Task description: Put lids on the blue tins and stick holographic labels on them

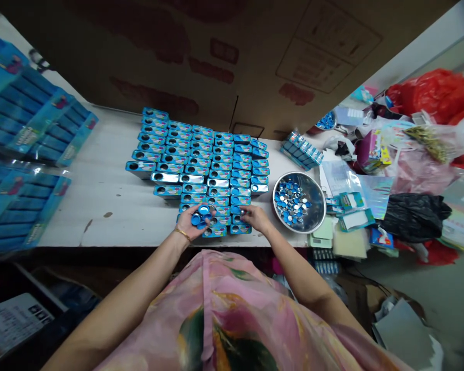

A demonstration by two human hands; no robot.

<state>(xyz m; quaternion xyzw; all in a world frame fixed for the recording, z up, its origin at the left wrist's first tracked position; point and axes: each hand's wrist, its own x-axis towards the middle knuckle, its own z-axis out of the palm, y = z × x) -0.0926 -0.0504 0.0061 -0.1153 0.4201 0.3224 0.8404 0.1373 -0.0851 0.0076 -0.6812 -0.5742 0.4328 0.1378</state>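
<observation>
Several small blue boxes (193, 161) stand in tight columns on the white table, each with a round hole in its top. Cupped in my left hand (191, 222) are several round blue caps (200, 215), held just above the front boxes. My right hand (254, 218) reaches over the front right column, thumb and fingertips pinched at a box top on a small round cap. Some boxes in the right columns show blue discs in their holes, others show dark holes. A metal bowl (317, 208) to the right holds loose blue and silver caps (292, 202).
A large cardboard box (201, 62) walls off the back. Blue display packs (34, 129) are stacked at the left. A wrapped bundle of boxes (301, 149) lies near the bowl. Plastic bags (417, 214), papers and a green scale-like item (321, 233) crowd the right.
</observation>
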